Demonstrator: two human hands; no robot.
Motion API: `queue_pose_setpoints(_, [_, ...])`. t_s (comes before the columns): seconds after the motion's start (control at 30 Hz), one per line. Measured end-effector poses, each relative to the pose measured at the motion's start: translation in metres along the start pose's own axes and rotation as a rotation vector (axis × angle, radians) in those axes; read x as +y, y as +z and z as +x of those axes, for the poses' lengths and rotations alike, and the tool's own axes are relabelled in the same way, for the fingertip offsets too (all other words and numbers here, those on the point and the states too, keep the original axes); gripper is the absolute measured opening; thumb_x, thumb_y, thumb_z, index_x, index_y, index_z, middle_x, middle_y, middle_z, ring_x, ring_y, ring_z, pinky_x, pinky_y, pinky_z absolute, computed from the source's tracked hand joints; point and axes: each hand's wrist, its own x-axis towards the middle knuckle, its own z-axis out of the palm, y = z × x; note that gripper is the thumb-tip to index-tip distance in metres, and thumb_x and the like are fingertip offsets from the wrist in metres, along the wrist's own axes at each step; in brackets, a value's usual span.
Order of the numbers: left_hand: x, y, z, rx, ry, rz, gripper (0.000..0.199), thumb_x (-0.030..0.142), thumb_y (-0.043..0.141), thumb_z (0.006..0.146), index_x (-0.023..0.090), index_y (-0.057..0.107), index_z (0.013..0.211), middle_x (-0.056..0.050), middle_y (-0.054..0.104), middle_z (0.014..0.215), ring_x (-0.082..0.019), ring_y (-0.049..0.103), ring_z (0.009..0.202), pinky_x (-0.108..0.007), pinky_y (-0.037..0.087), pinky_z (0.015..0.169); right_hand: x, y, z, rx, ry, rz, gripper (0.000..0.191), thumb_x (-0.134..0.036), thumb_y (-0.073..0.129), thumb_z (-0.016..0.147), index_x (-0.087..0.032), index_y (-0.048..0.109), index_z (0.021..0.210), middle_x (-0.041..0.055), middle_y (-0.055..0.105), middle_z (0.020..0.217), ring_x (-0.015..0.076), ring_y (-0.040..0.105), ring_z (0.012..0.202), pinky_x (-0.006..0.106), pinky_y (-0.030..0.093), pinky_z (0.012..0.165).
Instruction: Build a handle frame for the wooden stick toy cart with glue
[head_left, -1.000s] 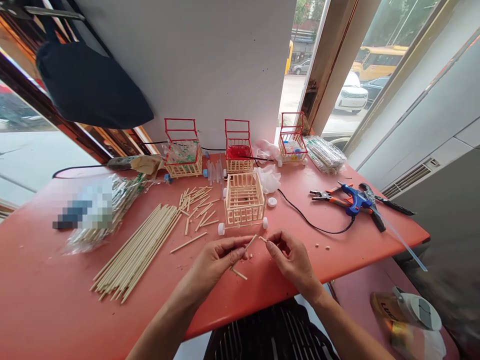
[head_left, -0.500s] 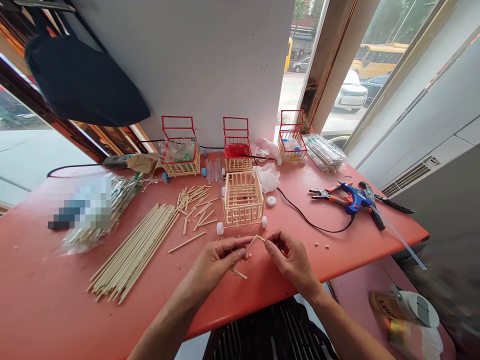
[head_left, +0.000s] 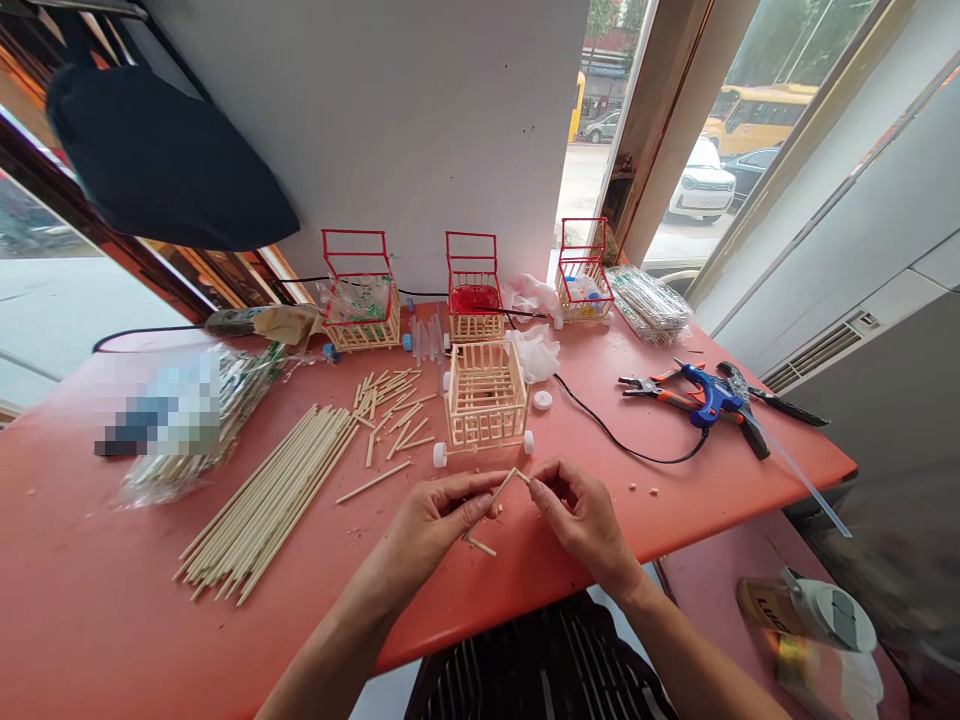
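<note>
Between finger and thumb, my left hand (head_left: pixel 450 510) pinches a thin wooden stick (head_left: pixel 504 486). Its upper end meets a shorter stick (head_left: pixel 522 476), which the fingertips of my right hand (head_left: pixel 574 515) pinch, so the two form a corner. Below my left thumb another stick piece (head_left: pixel 481 546) sticks out at an angle; its link to the held stick is hidden. Just beyond my hands stands a small cart (head_left: pixel 487 395) built of wooden sticks, with white wheels (head_left: pixel 440 455) at its front corners.
Long sticks (head_left: pixel 262 510) and cut short sticks (head_left: pixel 397 405) lie to the left. A blue glue gun (head_left: pixel 712 395) and pliers (head_left: pixel 649 390) lie right, with a black cord (head_left: pixel 607 435). Several red-handled carts (head_left: pixel 474 290) stand along the wall. A white cap (head_left: pixel 542 401) sits beside the near cart.
Almost nothing differs. Both hands keep their pinch on the joined sticks in the same place, and the view has shifted very slightly.
</note>
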Motion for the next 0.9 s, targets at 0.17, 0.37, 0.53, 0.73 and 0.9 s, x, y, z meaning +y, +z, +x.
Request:
queue_pose_setpoints(0.17, [-0.0002, 0.0003, -0.0003, 0.006, 0.004, 0.020, 0.035, 0.030, 0.067, 0.084, 0.020, 0.079, 0.115, -0.005, 0.080, 0.091, -0.021, 0.069, 0.085, -0.031, 0.053, 0.082, -0.0004, 0.0007, 0.0008, 0.002, -0.002, 0.002, 0.019, -0.032, 0.058, 0.096, -0.018, 0.062, 0.084, -0.0007, 0.060, 0.074, 0.0118, 0.050, 0.061, 0.025, 0.040, 0.057])
queue_pose_setpoints(0.37, [0.0012, -0.0004, 0.0001, 0.006, 0.027, 0.044, 0.035, 0.029, 0.067, 0.084, 0.020, 0.079, 0.115, -0.006, 0.080, 0.089, -0.021, 0.069, 0.083, -0.031, 0.054, 0.080, -0.0015, 0.0000, 0.0000, -0.006, -0.004, 0.005, 0.020, -0.033, 0.057, 0.096, -0.018, 0.061, 0.083, -0.0007, 0.059, 0.072, 0.0121, 0.050, 0.061, 0.025, 0.040, 0.057])
queue_pose_setpoints(0.53, [0.0017, -0.0008, 0.0000, 0.006, 0.033, 0.060, 0.034, 0.028, 0.067, 0.083, 0.020, 0.080, 0.114, -0.005, 0.078, 0.087, -0.021, 0.068, 0.082, -0.030, 0.054, 0.078, -0.0001, -0.0003, 0.0000, -0.008, -0.011, -0.001, 0.020, -0.033, 0.057, 0.096, -0.018, 0.061, 0.083, -0.0001, 0.059, 0.073, 0.0128, 0.050, 0.062, 0.025, 0.041, 0.058])
queue_pose_setpoints(0.73, [0.0025, -0.0011, -0.0002, 0.001, 0.028, 0.070, 0.034, 0.028, 0.066, 0.084, 0.020, 0.080, 0.113, -0.005, 0.077, 0.084, -0.021, 0.067, 0.082, -0.030, 0.054, 0.078, -0.0015, 0.0002, 0.0009, -0.011, -0.018, 0.007, 0.019, -0.031, 0.058, 0.096, -0.018, 0.060, 0.082, -0.0007, 0.059, 0.073, 0.0123, 0.050, 0.062, 0.024, 0.041, 0.058])
queue_pose_setpoints(0.9, [0.0028, -0.0010, 0.0003, -0.001, 0.020, 0.072, 0.035, 0.029, 0.066, 0.083, 0.020, 0.080, 0.114, -0.005, 0.077, 0.084, -0.021, 0.067, 0.081, -0.029, 0.053, 0.075, -0.0033, -0.0001, 0.0001, -0.008, -0.020, 0.018, 0.019, -0.029, 0.058, 0.095, -0.018, 0.060, 0.081, -0.0010, 0.058, 0.073, 0.0117, 0.049, 0.062, 0.023, 0.040, 0.058])
